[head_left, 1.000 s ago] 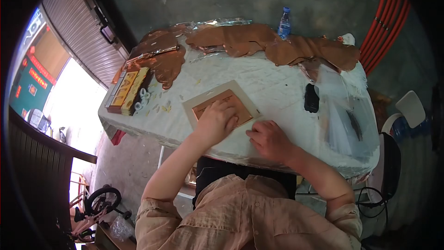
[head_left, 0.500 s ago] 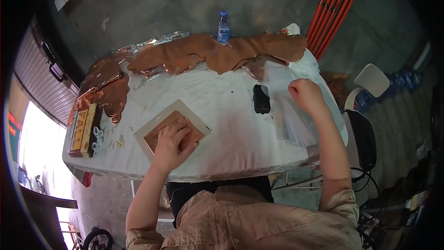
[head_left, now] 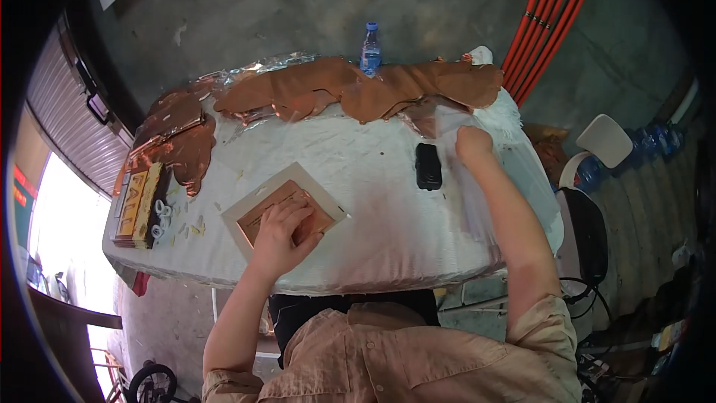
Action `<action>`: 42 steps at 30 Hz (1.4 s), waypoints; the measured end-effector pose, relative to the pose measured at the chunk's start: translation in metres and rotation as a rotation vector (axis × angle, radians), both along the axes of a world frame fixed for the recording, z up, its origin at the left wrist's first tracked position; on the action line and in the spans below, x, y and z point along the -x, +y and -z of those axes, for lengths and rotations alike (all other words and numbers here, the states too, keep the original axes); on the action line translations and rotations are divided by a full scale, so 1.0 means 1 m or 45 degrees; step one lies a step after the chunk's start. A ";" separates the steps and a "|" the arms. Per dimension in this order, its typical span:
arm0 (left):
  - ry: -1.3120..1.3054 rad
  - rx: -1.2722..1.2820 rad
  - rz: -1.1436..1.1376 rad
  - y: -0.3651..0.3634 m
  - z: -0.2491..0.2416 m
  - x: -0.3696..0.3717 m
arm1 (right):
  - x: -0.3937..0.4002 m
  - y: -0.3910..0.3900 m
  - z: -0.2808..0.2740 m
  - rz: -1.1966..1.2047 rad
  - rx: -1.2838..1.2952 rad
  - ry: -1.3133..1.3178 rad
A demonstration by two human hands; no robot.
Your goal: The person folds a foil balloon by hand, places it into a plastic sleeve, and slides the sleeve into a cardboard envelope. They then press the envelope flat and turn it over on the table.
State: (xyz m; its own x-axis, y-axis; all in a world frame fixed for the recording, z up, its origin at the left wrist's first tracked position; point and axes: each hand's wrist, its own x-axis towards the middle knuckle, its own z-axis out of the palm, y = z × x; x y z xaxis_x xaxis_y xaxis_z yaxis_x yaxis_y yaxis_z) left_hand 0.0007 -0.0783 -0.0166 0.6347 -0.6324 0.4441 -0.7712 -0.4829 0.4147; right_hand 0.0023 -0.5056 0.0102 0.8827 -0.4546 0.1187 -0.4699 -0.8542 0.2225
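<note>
My left hand (head_left: 286, 231) lies on a copper-coloured sheet (head_left: 257, 222) set on a grey backing card (head_left: 280, 177) with a hanging slot at one edge. Its fingers rest over the sheet, slightly bent, the thumb apart near the card's right side. Over on the right, my right hand (head_left: 474, 145) is closed, fingertips turned down at the upper edge of a clear plastic sleeve (head_left: 477, 205); the pinch itself is hidden. More clear sleeves lie beneath and beside that forearm. A black phone-like device (head_left: 428, 166) sits just left of my right hand.
Brown, copper-backed sheets (head_left: 298, 89) line the white-covered table's (head_left: 358, 179) far edge, with a blue-capped water bottle (head_left: 371, 48) by them. At left are copper foil pieces (head_left: 195, 153), a yellow box stack (head_left: 138, 205) and white rings (head_left: 159, 220). A chair (head_left: 604, 140) stands right.
My right hand has moved left, closer to the black device, over the clear sleeves. My left hand stays on the copper-coloured sheet. The whole view has shifted slightly.
</note>
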 end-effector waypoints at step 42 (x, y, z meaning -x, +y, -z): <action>0.042 -0.059 -0.024 0.002 0.006 0.000 | 0.054 0.212 -0.004 -1.275 -0.044 0.121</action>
State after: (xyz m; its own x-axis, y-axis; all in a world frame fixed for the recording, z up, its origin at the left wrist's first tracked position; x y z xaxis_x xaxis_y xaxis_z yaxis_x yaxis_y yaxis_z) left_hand 0.0009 -0.0768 -0.0222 0.6603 -0.6398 0.3932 -0.7483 -0.5164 0.4164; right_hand -0.0514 -0.2936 0.0138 0.8657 0.4998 0.0288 0.4862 -0.8530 0.1895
